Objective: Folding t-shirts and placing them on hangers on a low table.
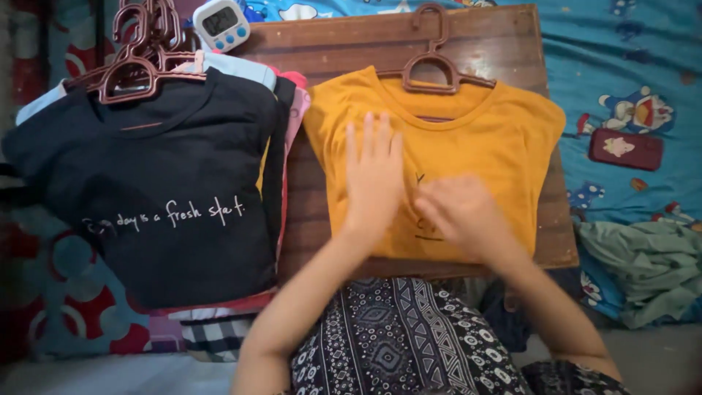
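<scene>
I'm looking into a home bedroom: a cartoon-print bedsheet (629, 66), a wooden board (351, 51) laid across it, and shirts stacked on hangers (139, 58).

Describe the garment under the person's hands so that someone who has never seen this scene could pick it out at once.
On the brown wooden board in the middle lies a mustard-yellow T-shirt, folded and on a brown plastic hanger. The left hand lies flat on it and the right hand rests beside. Unlike the stack of hung shirts to its left, topped by a black T-shirt, it lies alone and is yellow.

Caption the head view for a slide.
Both hands, left hand and right hand, press flat on a hangered mustard T-shirt on a wooden board.
</scene>
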